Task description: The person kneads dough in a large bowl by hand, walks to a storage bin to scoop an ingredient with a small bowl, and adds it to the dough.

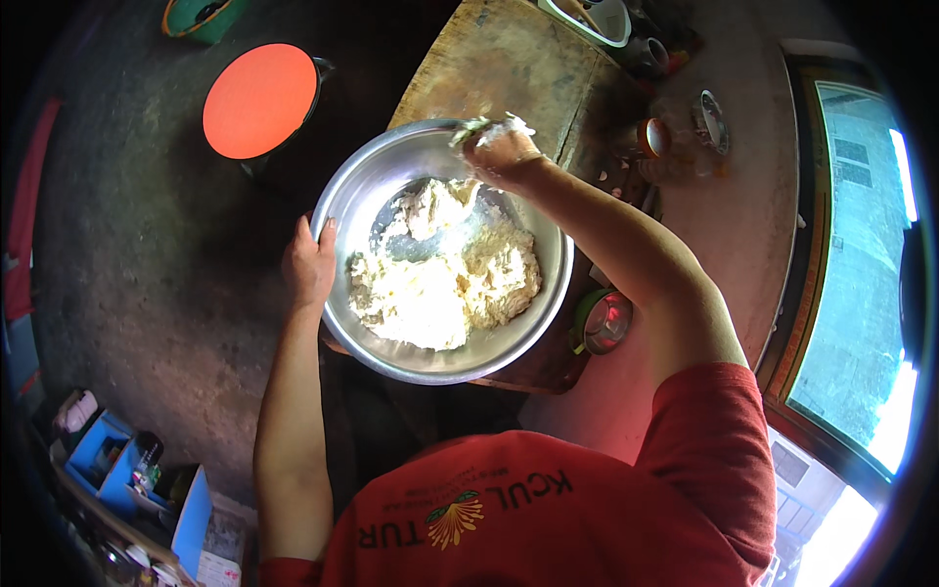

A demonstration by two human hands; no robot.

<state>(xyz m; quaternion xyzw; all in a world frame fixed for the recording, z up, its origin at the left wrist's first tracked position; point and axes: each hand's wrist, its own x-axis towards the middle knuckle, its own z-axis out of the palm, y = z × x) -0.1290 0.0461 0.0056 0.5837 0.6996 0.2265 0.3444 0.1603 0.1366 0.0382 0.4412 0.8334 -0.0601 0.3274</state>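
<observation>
A large metal bowl (440, 370) rests on the near part of a worn wooden table (506, 73). Rough, shaggy dough (440, 286) lies inside it in lumps, its lower left part washed out by bright light. My left hand (311, 258) grips the bowl's left rim, with the thumb over the edge. At the far rim, my right hand (499, 150) is raised with bent fingers, coated in sticky dough. Whether a loose lump is held in those fingers is not clear.
A green cup with a metal inside (607, 323) stands right of the bowl. A round orange-red stool top (260, 101) is at the upper left. A white basket (616, 22) stands at the table's far end. Blue shelving (192, 521) is at the lower left; a window (851, 279) is at the right.
</observation>
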